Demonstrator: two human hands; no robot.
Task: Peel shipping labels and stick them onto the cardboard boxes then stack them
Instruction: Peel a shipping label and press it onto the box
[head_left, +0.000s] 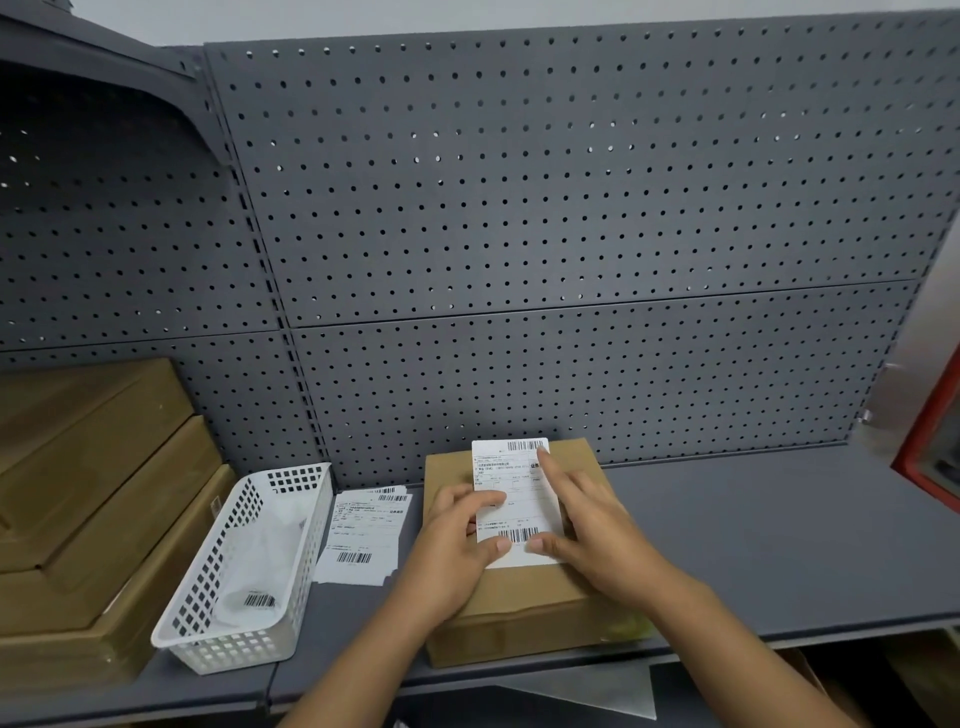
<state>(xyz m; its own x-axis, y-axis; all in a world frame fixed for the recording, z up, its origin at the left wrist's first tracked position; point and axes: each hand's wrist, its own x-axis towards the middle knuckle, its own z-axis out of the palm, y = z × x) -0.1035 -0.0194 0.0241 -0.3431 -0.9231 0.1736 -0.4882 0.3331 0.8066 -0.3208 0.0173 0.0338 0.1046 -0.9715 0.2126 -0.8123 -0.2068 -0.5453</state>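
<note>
A brown cardboard box (524, 603) lies flat on the grey shelf in front of me. A white shipping label (511, 486) with barcodes lies on its top. My left hand (457, 535) rests on the label's left edge, fingers and thumb flat on the paper. My right hand (587, 519) presses on the label's right side with straight fingers, the index fingertip near the top right corner. A small stack of loose shipping labels (363, 535) lies on the shelf just left of the box.
A white plastic basket (234, 639) holding peeled backing paper stands left of the labels. Several brown cardboard boxes (98, 499) are stacked at the far left. A grey pegboard wall (571, 234) backs the shelf (779, 540). A red-framed object (930, 441) is at the right edge.
</note>
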